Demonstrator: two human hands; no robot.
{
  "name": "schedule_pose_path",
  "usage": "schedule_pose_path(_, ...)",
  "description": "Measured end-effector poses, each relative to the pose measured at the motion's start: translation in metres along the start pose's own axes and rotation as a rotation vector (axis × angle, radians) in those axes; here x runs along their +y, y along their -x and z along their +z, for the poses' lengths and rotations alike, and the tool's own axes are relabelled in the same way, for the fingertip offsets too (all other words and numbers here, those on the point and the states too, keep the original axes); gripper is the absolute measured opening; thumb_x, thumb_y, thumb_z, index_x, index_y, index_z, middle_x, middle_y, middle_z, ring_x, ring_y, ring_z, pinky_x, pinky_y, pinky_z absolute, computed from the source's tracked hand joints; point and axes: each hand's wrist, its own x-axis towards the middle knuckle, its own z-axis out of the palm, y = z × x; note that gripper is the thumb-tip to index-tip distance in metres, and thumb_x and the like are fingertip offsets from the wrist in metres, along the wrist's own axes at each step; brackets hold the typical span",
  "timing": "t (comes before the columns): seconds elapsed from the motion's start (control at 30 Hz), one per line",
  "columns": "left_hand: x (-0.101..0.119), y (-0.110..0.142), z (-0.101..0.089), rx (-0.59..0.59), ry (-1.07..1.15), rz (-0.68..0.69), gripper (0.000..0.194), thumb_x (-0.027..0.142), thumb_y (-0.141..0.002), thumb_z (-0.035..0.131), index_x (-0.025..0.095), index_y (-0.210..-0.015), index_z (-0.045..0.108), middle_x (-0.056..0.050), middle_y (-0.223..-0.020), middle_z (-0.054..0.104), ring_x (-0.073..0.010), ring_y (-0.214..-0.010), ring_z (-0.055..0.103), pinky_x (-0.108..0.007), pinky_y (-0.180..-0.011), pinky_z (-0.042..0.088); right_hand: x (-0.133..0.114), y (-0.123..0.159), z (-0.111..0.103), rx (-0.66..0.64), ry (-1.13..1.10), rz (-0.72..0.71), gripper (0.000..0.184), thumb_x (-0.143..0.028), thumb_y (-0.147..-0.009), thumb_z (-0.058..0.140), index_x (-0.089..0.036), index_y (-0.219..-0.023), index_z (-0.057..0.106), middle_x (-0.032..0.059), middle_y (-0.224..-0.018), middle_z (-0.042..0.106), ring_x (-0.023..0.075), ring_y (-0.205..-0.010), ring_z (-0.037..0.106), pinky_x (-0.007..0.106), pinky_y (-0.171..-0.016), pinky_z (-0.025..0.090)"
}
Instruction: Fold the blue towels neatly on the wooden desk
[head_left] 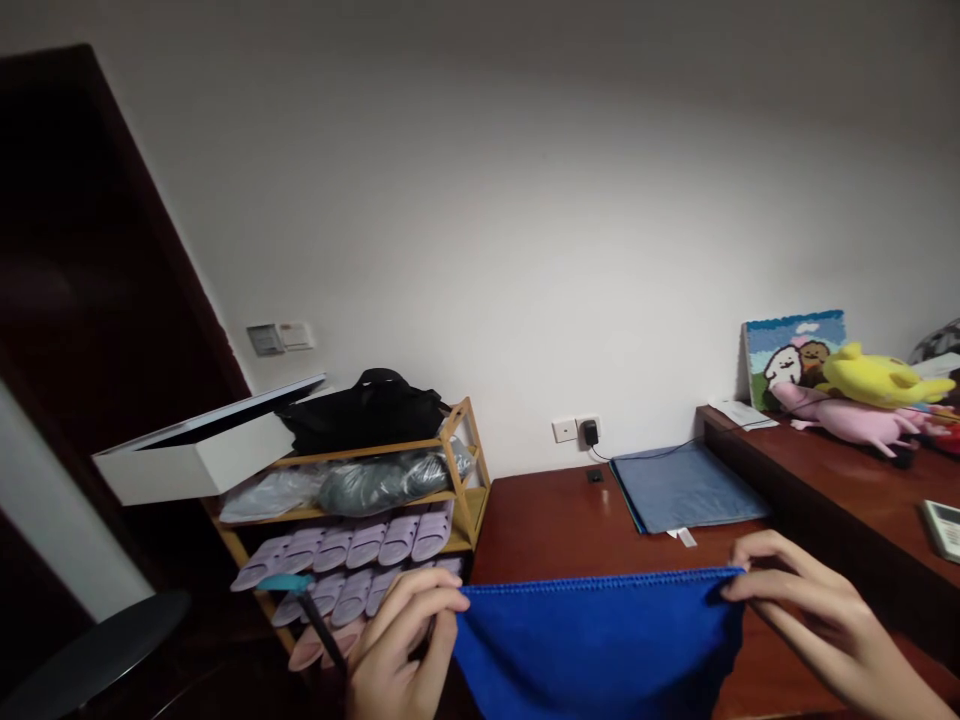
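A bright blue cloth (600, 645) hangs stretched between my two hands at the bottom of the view, its top edge pulled taut. My left hand (401, 650) pinches the cloth's left corner with fingers closed. My right hand (817, 610) pinches the right corner, fingers curled round the edge. Behind the cloth lies a reddish-brown wooden desk (555, 525).
A folded grey-blue cloth (686, 488) lies on the desk near a wall socket (576, 431). Plush toys (862, 395) and a picture sit on a raised shelf at right. Left stands a bamboo rack (465, 480) with purple slippers, a black bag and a white box (202, 455).
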Motion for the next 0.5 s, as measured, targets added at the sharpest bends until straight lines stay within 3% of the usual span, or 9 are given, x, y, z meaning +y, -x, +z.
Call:
schedule_pose_path(0.13,-0.039,-0.013,0.040,-0.048,0.044,-0.013,0.024,0.027,-0.099,0.056,0.026,-0.079,0.071,-0.003,-0.090,0.074,-0.0197,-0.088,0.072,-0.032,-0.083,0.061,0.043,-0.006,0.032,0.024,-0.056,0.129,0.028,-0.043,-0.100,0.058,-0.034,-0.097,0.083,0.0110,-0.103,0.072,0.0245,-0.098,0.072,0.035,-0.086,0.062)
schedule_pose_path(0.23,-0.092,-0.026,0.093,-0.177,-0.001,-0.049,0.025,0.024,-0.096,0.053,0.024,-0.078,0.069,-0.003,-0.087,0.074,-0.0194,-0.087,0.072,-0.033,-0.084,0.061,0.099,-0.032,0.080,-0.021,-0.067,0.232,0.034,-0.041,-0.101,0.052,-0.028,-0.097,0.083,0.0092,-0.105,0.072,0.0227,-0.101,0.071,0.036,-0.092,0.060)
schedule_pose_path(0.33,-0.139,-0.028,0.148,-0.305,-0.138,-0.149,0.027,0.016,-0.092,0.048,0.022,-0.086,0.074,-0.005,-0.096,0.078,-0.0207,-0.097,0.073,-0.039,-0.096,0.060,0.154,-0.061,0.137,-0.072,0.074,0.391,0.035,-0.030,-0.097,0.048,-0.023,-0.099,0.082,0.0097,-0.108,0.075,0.0221,-0.105,0.071,0.037,-0.098,0.057)
schedule_pose_path(0.43,-0.162,-0.003,0.188,-0.327,-0.196,-0.202,0.032,0.015,-0.090,0.050,0.020,-0.104,0.078,-0.011,-0.122,0.077,-0.0258,-0.121,0.069,-0.048,-0.110,0.055,0.183,-0.062,0.189,-0.077,0.201,0.516,0.040,-0.025,-0.093,0.043,-0.016,-0.108,0.080,0.0156,-0.116,0.076,0.0274,-0.113,0.071,0.046,-0.106,0.055)
schedule_pose_path(0.5,-0.166,0.034,0.207,-0.371,-0.221,-0.217,0.033,0.015,-0.091,0.051,0.021,-0.107,0.080,-0.011,-0.131,0.075,-0.0274,-0.126,0.067,-0.048,-0.111,0.054,0.183,-0.039,0.221,-0.084,0.258,0.558,0.043,-0.026,-0.093,0.043,-0.015,-0.113,0.079,0.0178,-0.121,0.076,0.0318,-0.118,0.070,0.050,-0.108,0.054)
